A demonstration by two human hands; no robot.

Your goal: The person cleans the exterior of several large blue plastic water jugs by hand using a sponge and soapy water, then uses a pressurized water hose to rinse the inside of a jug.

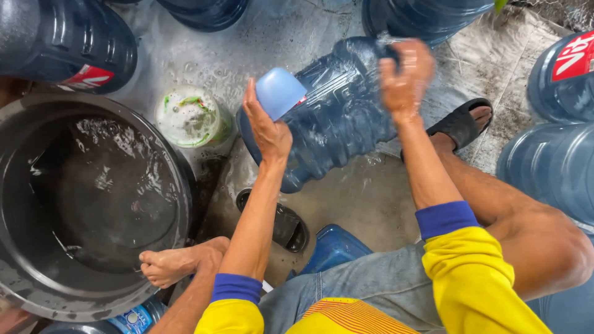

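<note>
Blue water jug (337, 111) lies tilted, long axis 8-to-2 o'clock; left hand (267, 127) fingers cup its cap end, right hand (405, 77) fingers press the body at 2 o'clock.

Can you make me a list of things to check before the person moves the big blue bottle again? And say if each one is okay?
1. Left hand on the bottle's neck end, by the light blue cap: ok.
2. Right hand on the bottle's base end: ok, though blurred.
3. Big blue bottle lying tilted on its side, off the wet floor: ok.
4. Cap sealed tight: cannot tell.
5. Wet floor slippery, one foot bare: not ok.
6. Black tub holding water, beside the bottle: ok.
</note>
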